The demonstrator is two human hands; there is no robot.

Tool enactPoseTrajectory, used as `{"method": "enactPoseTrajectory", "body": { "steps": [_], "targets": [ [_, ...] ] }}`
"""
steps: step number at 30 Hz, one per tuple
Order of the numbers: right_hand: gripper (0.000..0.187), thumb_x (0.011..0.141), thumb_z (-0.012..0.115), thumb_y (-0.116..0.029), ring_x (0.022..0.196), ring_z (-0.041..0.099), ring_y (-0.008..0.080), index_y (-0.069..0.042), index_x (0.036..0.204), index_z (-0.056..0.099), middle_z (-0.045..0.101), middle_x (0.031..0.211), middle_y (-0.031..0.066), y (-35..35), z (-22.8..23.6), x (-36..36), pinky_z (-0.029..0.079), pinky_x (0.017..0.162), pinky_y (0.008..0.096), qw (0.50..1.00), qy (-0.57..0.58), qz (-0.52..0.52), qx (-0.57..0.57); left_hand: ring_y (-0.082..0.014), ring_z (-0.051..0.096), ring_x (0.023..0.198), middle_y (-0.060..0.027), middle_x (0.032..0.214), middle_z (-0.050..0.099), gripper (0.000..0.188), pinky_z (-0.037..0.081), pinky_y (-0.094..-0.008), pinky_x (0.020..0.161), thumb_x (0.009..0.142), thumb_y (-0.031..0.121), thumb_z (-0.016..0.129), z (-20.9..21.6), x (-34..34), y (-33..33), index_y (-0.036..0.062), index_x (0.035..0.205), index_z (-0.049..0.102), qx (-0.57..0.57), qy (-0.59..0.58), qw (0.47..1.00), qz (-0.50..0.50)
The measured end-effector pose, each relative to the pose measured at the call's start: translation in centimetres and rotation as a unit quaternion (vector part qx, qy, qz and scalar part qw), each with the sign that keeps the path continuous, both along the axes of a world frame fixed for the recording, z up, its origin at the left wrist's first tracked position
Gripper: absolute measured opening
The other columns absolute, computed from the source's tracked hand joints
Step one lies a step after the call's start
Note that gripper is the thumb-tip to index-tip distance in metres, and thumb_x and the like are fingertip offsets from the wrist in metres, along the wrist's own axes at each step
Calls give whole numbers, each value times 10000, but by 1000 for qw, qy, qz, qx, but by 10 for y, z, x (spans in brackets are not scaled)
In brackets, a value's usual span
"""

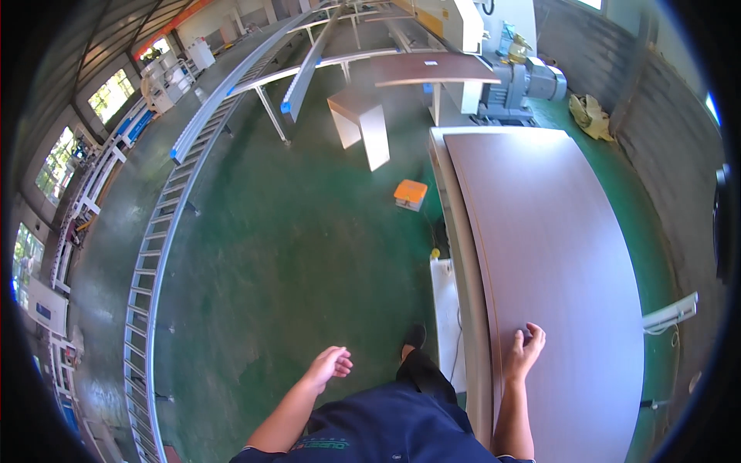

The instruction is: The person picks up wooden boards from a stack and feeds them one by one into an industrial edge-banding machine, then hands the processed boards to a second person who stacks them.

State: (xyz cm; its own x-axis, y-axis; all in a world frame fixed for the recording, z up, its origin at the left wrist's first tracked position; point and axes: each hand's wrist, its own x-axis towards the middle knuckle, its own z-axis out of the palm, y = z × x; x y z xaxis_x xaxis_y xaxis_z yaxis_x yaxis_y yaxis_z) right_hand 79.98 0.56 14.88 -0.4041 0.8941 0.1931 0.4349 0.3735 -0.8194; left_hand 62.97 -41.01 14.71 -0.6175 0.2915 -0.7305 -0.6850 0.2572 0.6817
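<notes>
My right hand (523, 356) is over the near part of a long brown-grey panel (548, 231), its fingers bent and a gap between thumb and fingertips. A small dark patch shows in that gap; whether it is shadow or an object I cannot make out. The panel lies flat along the top of a pale machine bed or stack (463, 224) on my right, with a thin orange line near its left edge. Above the green floor, away from the panel, my left hand (330, 366) hangs in the air, fingers loosely bent, with nothing visible in it.
An orange foot pedal (411, 193) sits on the floor ahead, near a pale folded panel stand (361, 123). A roller conveyor (158, 239) runs along the left. Beyond the bed are a grey motor (529, 83) and a smaller brown board (436, 69). A wall (664, 154) rises at right.
</notes>
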Motion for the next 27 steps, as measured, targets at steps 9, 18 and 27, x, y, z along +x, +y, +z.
{"method": "enactPoseTrajectory", "body": {
  "steps": [9,18,27],
  "targets": [
    [302,830,655,-48,1142,521,348,-21,1124,590,566,1170,168,40,89,-304,408,1024,422,964,107,236,53,-56,290,430,66,532,354,446,254,-224,418,1025,470,450,69,-230,102,58,929,589,16,114,992,45],
    [245,916,615,-70,962,602,173,-28,1154,574,618,1063,85,122,78,-444,495,885,324,931,168,191,-262,-233,620,869,-91,1040,591,615,548,-446,765,926,617,542,48,-570,252,84,1227,484,114,136,978,112],
    [262,962,579,-127,915,651,207,6,1188,581,667,1034,124,179,93,-664,517,863,319,852,246,141,-440,-321,569,1138,-229,1382,378,1031,512,-519,943,897,616,594,40,-934,413,-20,1547,107,172,121,968,136]
  ]
}}
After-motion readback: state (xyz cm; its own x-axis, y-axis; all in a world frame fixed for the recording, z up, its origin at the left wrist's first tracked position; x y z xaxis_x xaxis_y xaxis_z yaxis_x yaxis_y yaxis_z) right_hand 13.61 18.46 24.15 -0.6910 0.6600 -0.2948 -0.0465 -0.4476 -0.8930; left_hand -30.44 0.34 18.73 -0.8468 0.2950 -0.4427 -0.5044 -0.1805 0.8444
